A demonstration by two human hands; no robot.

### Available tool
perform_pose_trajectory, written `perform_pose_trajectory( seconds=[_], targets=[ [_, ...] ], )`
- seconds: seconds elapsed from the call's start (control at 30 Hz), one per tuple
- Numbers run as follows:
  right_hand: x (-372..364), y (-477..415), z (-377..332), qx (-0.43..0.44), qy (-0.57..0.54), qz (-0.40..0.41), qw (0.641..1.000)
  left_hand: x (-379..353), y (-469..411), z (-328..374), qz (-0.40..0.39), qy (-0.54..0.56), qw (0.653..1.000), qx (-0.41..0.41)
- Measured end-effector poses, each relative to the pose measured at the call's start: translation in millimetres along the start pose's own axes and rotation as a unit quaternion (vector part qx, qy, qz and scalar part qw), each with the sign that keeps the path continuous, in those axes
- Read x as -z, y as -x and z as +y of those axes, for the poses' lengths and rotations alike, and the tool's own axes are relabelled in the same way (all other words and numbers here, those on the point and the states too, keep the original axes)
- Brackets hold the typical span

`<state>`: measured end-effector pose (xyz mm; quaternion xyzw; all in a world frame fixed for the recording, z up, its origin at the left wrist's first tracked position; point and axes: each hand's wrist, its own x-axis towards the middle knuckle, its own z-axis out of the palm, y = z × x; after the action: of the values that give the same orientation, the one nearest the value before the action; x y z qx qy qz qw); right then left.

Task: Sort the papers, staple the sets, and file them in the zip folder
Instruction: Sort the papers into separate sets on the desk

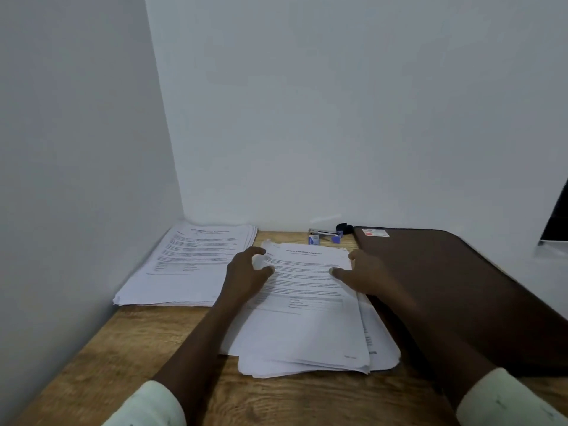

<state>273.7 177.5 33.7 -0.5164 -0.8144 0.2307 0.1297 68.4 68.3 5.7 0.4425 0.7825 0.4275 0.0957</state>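
At the far left corner of the wooden tabletop (pixel 123 348), against the white wall, lay a neat stack of printed papers (pixel 190 262). Just beside it to the right the left grip (pixel 246 272) was curled on the upper left edge of a loose pile (pixel 307 327), with the thumb lying on the top sheet and the other fingers bent around the raised corner, so it held the sheets. This loose pile lay in the middle of the tabletop, its sheets fanned out and not aligned. Behind it, near the wall, lay a stapler (pixel 325 232) and a small blue box (pixel 314 239) touching it. The right grip (pixel 362 275) held the upper right edge of the same pile, thumb on the printed page and fingers curled at the border. Further right lay a brown zip folder (pixel 461 287), flat and closed, touching the pile's right side. Pale sleeves (pixel 507 401) covered both arms near the camera.
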Motion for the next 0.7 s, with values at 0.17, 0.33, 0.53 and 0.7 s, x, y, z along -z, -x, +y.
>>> perform_pose_trajectory(
  seconds=[0.17,0.33,0.53,0.7],
  targets=[
    [-5,-3,2,-0.002,-0.055,-0.003,0.998,-15,8,6,-0.018,0.149,0.983,0.103],
    [-7,-14,20,-0.003,-0.195,-0.010,0.981,-17,5,9,-0.037,0.330,0.921,0.202],
    [7,-24,35,0.088,-0.496,-0.017,0.864,0,-14,10,-0.089,0.426,0.881,0.184],
    [5,-32,41,0.089,-0.493,0.018,0.865,-14,-8,15,-0.149,0.453,0.872,0.110]
  ],
)
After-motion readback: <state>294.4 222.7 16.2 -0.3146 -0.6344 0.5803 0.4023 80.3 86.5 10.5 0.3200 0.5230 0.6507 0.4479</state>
